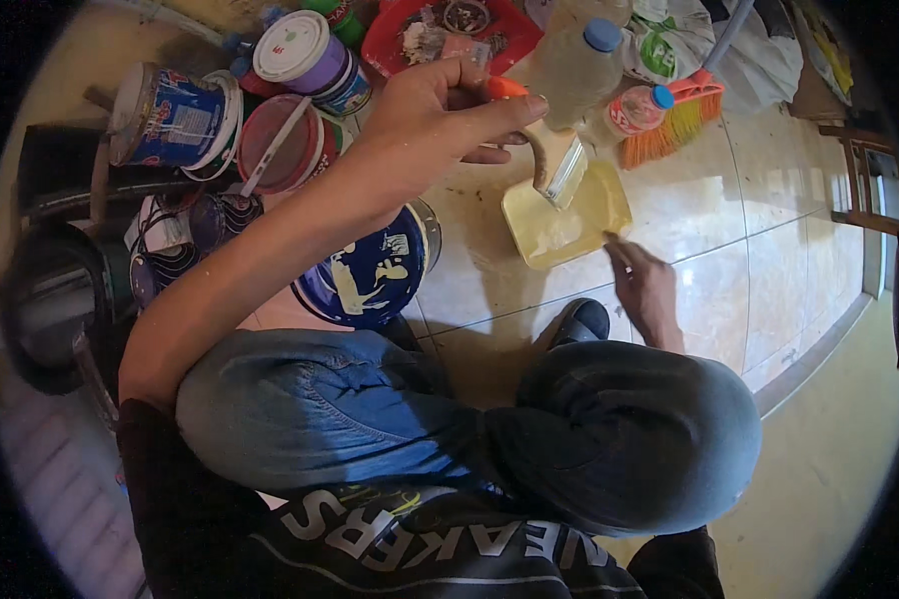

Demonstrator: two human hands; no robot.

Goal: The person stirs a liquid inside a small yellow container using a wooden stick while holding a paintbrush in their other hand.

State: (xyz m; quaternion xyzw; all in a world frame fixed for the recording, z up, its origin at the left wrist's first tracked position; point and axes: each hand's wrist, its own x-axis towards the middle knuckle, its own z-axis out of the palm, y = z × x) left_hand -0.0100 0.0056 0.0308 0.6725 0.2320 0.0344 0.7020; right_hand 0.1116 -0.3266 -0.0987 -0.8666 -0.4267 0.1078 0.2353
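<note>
My left hand (pixel 440 120) grips a paintbrush (pixel 559 165) with an orange-tipped handle. The bristles point down over a shallow pale yellow tray (pixel 609 205) on the tiled floor, which has pale liquid paint in it. I cannot tell whether the bristle tips touch the paint. At the tray's near right corner, my right hand (pixel 649 290) pinches the rim between thumb and fingers. Below my left forearm sits a round dark blue bucket or lid (pixel 385 265), smeared with cream paint.
Paint pails, one blue (pixel 175 120), one purple with a white lid (pixel 305 55), and a red tub (pixel 285 150) with a stick across it crowd the left. Beyond the tray are a large bottle (pixel 579 65), a small bottle (pixel 637 112), an orange broom (pixel 674 130) and a red dustpan (pixel 390 40).
</note>
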